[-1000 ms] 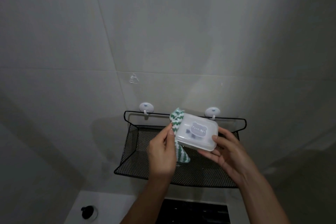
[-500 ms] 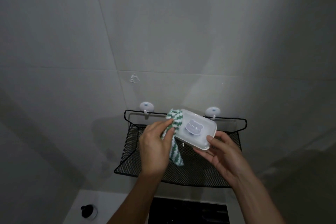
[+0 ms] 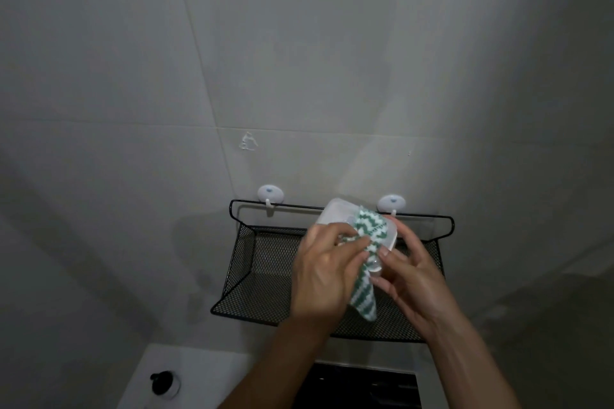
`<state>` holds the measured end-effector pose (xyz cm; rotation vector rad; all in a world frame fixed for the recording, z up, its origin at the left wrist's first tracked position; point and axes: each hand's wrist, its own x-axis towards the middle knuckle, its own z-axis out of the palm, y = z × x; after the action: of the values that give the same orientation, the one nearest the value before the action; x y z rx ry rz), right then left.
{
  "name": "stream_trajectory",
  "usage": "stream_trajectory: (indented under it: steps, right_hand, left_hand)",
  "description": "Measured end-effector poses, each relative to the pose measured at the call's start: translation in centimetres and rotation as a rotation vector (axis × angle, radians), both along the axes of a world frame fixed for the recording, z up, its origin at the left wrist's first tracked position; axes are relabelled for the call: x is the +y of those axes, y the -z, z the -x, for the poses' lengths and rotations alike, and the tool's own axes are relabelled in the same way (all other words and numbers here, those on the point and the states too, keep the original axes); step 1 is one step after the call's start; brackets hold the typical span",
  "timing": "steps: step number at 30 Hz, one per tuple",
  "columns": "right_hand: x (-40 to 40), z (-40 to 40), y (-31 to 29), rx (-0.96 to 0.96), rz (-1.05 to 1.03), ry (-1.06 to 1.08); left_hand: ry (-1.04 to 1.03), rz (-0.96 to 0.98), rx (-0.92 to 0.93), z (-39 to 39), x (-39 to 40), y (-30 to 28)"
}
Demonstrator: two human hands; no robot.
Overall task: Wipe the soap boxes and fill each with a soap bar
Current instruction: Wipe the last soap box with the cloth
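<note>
Tiled wall (image 3: 299, 60) behind; black mesh shelf (image 3: 262, 279) hung on two white hooks, bare where visible. Soap box (image 3: 335, 214) held in the air above the shelf's middle, lid closed, no soap bar in view. Right hand (image 3: 415, 279) clamped on the box's near right edge; left hand (image 3: 322, 276) closed on the green-and-white cloth (image 3: 367, 232), pressing it onto the lid. Best to brace firmly with the right, sweep the cloth across lid and corners, then turn the box for the sides.
</note>
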<state>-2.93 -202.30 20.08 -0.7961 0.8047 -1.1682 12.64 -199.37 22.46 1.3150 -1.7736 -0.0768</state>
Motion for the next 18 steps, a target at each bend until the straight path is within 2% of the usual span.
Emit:
stream_trajectory:
  steps: [5,9,18]
  right_hand:
    - [0.1,0.5,0.2,0.056,0.056,0.004]
    - [0.0,0.3,0.1,0.095,0.071,-0.022]
    - [-0.4,0.1,0.2,0.09,0.074,-0.054]
  left_hand:
    - [-0.13,-0.107,0.07,-2.4,-1.7,-1.1]
    - [-0.155,-0.154,0.091,-2.8,-3.2,-2.1]
    - [0.11,-0.143,0.057,1.2,-2.2,-2.8]
